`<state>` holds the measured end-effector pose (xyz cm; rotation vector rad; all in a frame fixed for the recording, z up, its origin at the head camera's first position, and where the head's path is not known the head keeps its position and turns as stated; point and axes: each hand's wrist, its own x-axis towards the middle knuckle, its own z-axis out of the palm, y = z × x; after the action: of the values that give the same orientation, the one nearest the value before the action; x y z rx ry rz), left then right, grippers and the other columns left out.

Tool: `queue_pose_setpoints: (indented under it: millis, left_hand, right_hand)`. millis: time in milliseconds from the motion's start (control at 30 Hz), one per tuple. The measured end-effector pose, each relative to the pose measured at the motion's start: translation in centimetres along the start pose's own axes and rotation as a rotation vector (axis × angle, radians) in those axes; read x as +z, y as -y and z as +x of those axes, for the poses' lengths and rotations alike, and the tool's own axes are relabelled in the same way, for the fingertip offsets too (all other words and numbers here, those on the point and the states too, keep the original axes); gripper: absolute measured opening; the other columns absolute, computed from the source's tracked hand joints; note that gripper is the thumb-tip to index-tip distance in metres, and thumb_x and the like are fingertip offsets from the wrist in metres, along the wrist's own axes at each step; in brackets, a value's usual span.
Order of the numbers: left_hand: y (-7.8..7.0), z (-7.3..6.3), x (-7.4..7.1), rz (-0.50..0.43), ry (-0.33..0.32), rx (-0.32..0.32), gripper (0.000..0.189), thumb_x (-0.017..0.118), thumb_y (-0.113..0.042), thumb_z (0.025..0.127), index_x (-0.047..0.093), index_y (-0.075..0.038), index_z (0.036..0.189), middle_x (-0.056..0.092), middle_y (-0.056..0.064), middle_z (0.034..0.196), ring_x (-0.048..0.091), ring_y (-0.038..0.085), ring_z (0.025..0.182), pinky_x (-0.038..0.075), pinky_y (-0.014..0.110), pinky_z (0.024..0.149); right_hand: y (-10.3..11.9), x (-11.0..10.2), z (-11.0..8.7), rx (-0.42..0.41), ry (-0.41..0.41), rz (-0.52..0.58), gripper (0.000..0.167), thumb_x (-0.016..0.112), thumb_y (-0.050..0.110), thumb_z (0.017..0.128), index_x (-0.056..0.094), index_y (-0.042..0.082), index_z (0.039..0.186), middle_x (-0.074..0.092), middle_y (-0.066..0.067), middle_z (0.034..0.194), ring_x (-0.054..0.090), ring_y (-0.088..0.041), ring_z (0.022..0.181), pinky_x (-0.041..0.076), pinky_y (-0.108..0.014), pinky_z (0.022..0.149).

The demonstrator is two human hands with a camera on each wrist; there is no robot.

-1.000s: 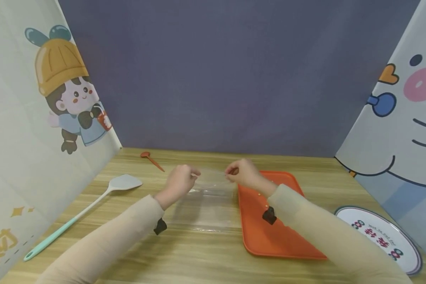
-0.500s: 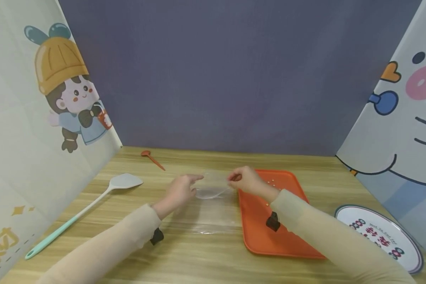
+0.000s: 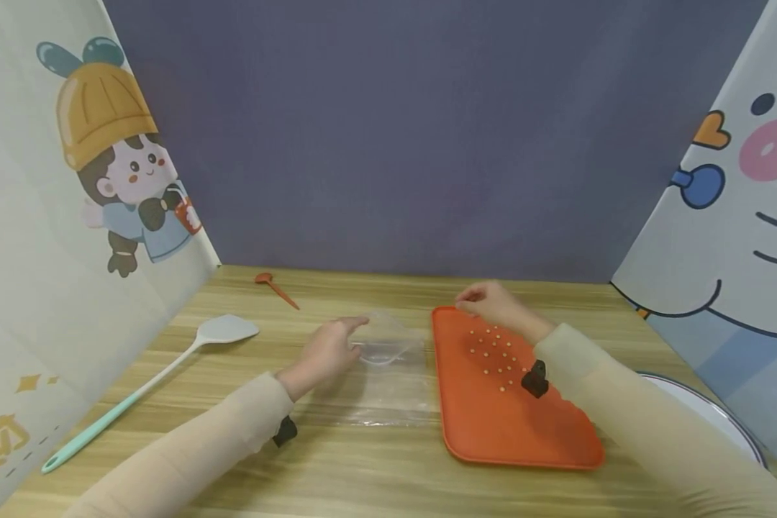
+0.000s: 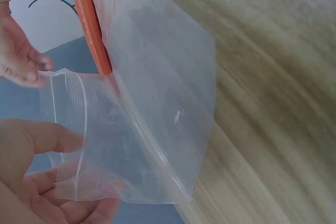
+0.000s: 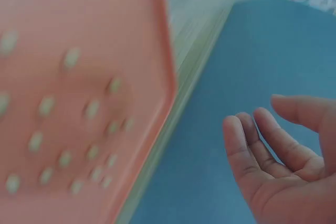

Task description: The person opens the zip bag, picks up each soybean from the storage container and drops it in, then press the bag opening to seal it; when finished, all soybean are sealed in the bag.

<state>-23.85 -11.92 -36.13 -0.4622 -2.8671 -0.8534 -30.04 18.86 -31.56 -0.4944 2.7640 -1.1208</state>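
Head view: right hand (image 3: 497, 306), loose and empty, has moved over the tray (image 3: 505, 439), leaving left hand (image 3: 326, 351) alone gripping the bag (image 3: 398, 392).

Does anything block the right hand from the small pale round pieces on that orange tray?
Nothing visible does: the right hand is at the far end of the orange rectangular tray, and the small pale pieces lie uncovered. Only the tray's raised rim stands between them and the clear plastic bag.
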Motion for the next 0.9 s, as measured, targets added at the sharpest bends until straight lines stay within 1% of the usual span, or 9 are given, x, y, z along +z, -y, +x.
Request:
queue_pose_setpoints:
  millis: [133, 233, 367, 467, 567, 667, 733, 833, 900]
  left_hand:
    - [0.2, 0.3, 0.1, -0.001, 0.002, 0.004, 0.054, 0.066, 0.000, 0.080, 0.055, -0.009, 0.132, 0.061, 0.017, 0.131, 0.045, 0.011, 0.047, 0.042, 0.022, 0.046]
    - [0.3, 0.5, 0.2, 0.004, -0.014, 0.006, 0.048, 0.068, -0.004, 0.081, 0.057, -0.010, 0.127, 0.063, 0.017, 0.127, 0.058, 0.018, 0.062, 0.047, 0.026, 0.055]
    - [0.1, 0.8, 0.3, -0.013, -0.033, -0.001, 0.046, 0.069, -0.008, 0.083, 0.058, -0.011, 0.128, 0.062, 0.013, 0.130, 0.065, 0.025, 0.088, 0.056, 0.037, 0.076]
    - [0.1, 1.0, 0.4, -0.030, -0.049, -0.003, 0.047, 0.070, -0.010, 0.085, 0.058, -0.011, 0.130, 0.061, 0.011, 0.132, 0.064, 0.029, 0.105, 0.053, 0.044, 0.092]
    - [0.0, 1.1, 0.4, -0.047, -0.063, -0.008, 0.050, 0.070, -0.009, 0.084, 0.057, -0.011, 0.132, 0.060, 0.010, 0.134, 0.060, 0.032, 0.118, 0.053, 0.045, 0.093]
    - [-0.1, 1.2, 0.6, -0.083, -0.060, -0.017, 0.055, 0.071, -0.006, 0.083, 0.055, -0.011, 0.135, 0.059, 0.011, 0.136, 0.058, 0.034, 0.120, 0.057, 0.041, 0.084]
    - [-0.1, 1.2, 0.6, -0.100, -0.057, -0.022, 0.057, 0.071, -0.005, 0.082, 0.054, -0.012, 0.136, 0.058, 0.010, 0.137, 0.058, 0.034, 0.120, 0.057, 0.039, 0.083]
    - [0.1, 1.4, 0.7, -0.117, -0.054, -0.020, 0.059, 0.071, -0.004, 0.081, 0.054, -0.012, 0.136, 0.058, 0.011, 0.137, 0.058, 0.034, 0.120, 0.056, 0.042, 0.087]
    - [0.2, 1.5, 0.7, -0.114, -0.059, -0.013, 0.058, 0.072, -0.004, 0.081, 0.054, -0.013, 0.136, 0.058, 0.010, 0.137, 0.059, 0.033, 0.120, 0.053, 0.045, 0.094]
  right_hand:
    - [-2.7, -1.6, 0.1, 0.046, 0.011, 0.012, 0.033, 0.059, 0.017, 0.096, 0.062, -0.002, 0.123, 0.061, -0.022, 0.123, 0.061, -0.038, 0.108, 0.055, -0.045, 0.087]
    - [-4.5, -2.3, 0.3, 0.079, 0.021, 0.035, 0.034, 0.057, 0.013, 0.096, 0.060, -0.007, 0.124, 0.057, -0.026, 0.128, 0.058, -0.040, 0.113, 0.051, -0.051, 0.094]
    - [-6.6, -2.7, 0.8, 0.115, 0.030, 0.069, 0.035, 0.056, 0.006, 0.094, 0.057, -0.014, 0.123, 0.053, -0.031, 0.130, 0.058, -0.042, 0.112, 0.052, -0.050, 0.093]
    - [-7.9, -2.8, 1.2, 0.134, 0.037, 0.089, 0.034, 0.056, 0.002, 0.093, 0.056, -0.017, 0.122, 0.053, -0.033, 0.129, 0.059, -0.041, 0.111, 0.054, -0.048, 0.091]
    - [-9.0, -2.8, 1.4, 0.165, 0.065, 0.105, 0.034, 0.057, 0.000, 0.092, 0.056, -0.017, 0.122, 0.054, -0.033, 0.129, 0.059, -0.041, 0.112, 0.054, -0.046, 0.091]
    - [-9.9, -2.8, 1.4, 0.196, 0.099, 0.115, 0.034, 0.057, 0.000, 0.092, 0.056, -0.015, 0.122, 0.055, -0.031, 0.129, 0.059, -0.040, 0.112, 0.054, -0.045, 0.092]
    - [-10.4, -2.7, 1.5, 0.198, 0.116, 0.121, 0.034, 0.057, -0.001, 0.091, 0.056, -0.016, 0.122, 0.056, -0.031, 0.128, 0.062, -0.038, 0.110, 0.054, -0.045, 0.092]
    - [-10.8, -2.7, 1.7, 0.192, 0.133, 0.135, 0.034, 0.058, -0.002, 0.091, 0.057, -0.016, 0.122, 0.059, -0.030, 0.124, 0.065, -0.032, 0.104, 0.054, -0.044, 0.092]
    - [-11.0, -2.6, 1.8, 0.197, 0.133, 0.150, 0.034, 0.060, -0.002, 0.090, 0.058, -0.014, 0.121, 0.060, -0.029, 0.123, 0.066, -0.027, 0.100, 0.055, -0.042, 0.091]
